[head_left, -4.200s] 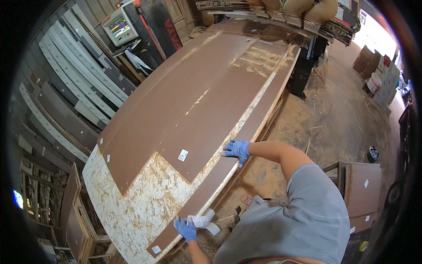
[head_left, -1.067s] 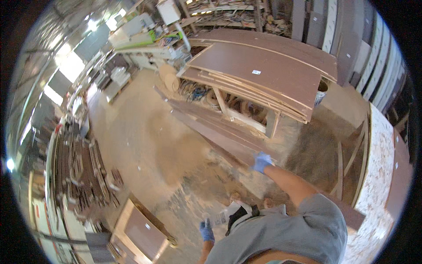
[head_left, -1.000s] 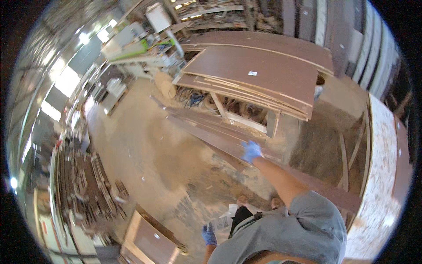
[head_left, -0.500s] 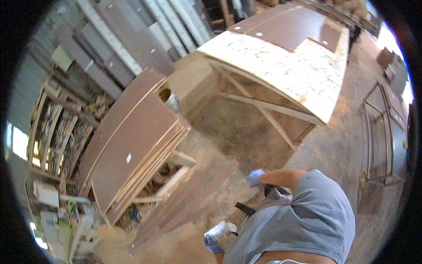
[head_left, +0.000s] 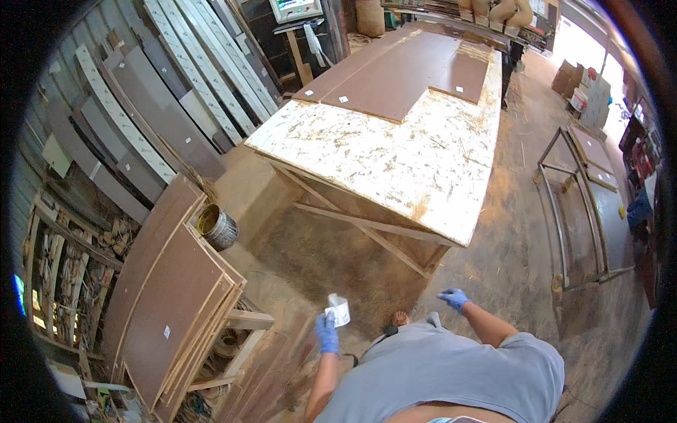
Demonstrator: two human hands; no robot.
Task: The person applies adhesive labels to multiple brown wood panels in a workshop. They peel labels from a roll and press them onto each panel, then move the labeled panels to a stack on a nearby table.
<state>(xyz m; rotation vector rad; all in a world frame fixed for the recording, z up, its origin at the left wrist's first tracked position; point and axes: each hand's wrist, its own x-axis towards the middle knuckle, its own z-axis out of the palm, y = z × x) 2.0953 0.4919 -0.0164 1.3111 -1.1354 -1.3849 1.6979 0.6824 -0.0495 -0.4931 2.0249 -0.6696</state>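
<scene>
My left hand [head_left: 328, 333], in a blue glove, grips a small crumpled-looking bundle of white paper [head_left: 338, 310] in front of my body. Some of it sticks up past the fingers; its exact kind is hard to make out. My right hand [head_left: 455, 299], also blue-gloved, is held out at the right above the floor. Its fingers are drawn together and point left; anything pinched between them is too small to see. Ahead stands a large table with a pale chipboard top [head_left: 381, 162], and brown panels [head_left: 395, 74] with small white stickers lie on its far part.
A stack of brown boards [head_left: 166, 303] rests on wooden supports at the left, beside a metal bucket [head_left: 217, 227]. Long boards [head_left: 151, 99] lean on the wall. A wheeled metal frame cart [head_left: 564, 211] stands at the right. A screen [head_left: 295, 8] and machinery are at the back.
My view has swung toward the table, which now sits more central. My left hand has risen forward with the white paper, and my right hand has moved out to the right.
</scene>
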